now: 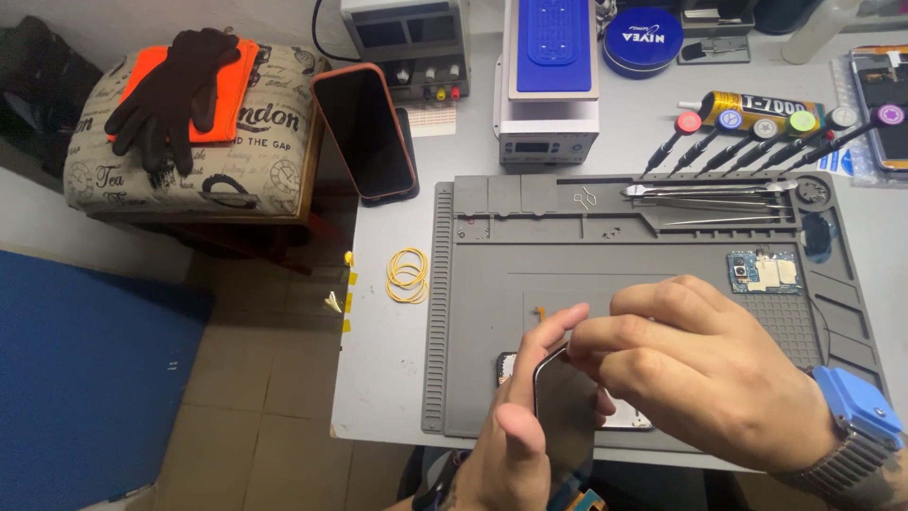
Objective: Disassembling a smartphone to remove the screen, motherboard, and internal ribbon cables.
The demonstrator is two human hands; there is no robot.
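Gripping a dark phone point(566, 412) by its left edge, the left hand point(515, 431) has its fingers wrapped up around the device's top corner, thumb pressed on the near side, so the phone stands tilted above the near edge of the grey repair mat point(624, 246). The right hand point(705, 374) curls over the phone's upper right edge, fingertips pinched together at the top of the frame; whether they nip some small part there cannot be told. A blue wrist strap point(856, 402) sits on the right wrist. A small circuit board point(764, 272) lies on the mat, to the right of and beyond the hands, and tweezers point(714, 194) rest in the mat's upper tray. Beyond the mat a row of screwdrivers point(776, 137) with coloured caps fans out beside a tube of glue point(757, 106). Yellow rubber bands point(408, 275) lie on the table left of the mat, near a second phone point(365, 132) leaning in an orange case. Black gloves point(175, 90) rest on a padded stool point(199, 151).
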